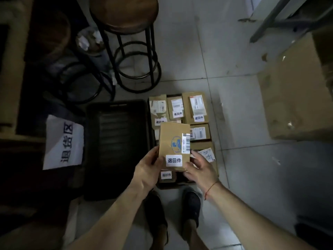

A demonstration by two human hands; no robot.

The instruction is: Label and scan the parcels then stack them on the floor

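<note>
I hold a brown cardboard parcel (171, 141) above the floor with both hands. It carries a white label with Chinese characters near its lower edge, a blue logo and a barcode sticker on its right side. My left hand (146, 170) grips its lower left edge. My right hand (200, 168) holds its lower right corner. Beneath and beyond it, several labelled parcels (195, 107) lie side by side in rows on the tiled floor (243, 177); the held parcel hides part of them.
A black plastic crate (115, 141) sits left of the parcels, with a white paper sign (63, 143) beside it. Two round stools (129, 42) stand behind. A large cardboard box (295, 98) is at the right. My feet (191, 204) are just below the parcels.
</note>
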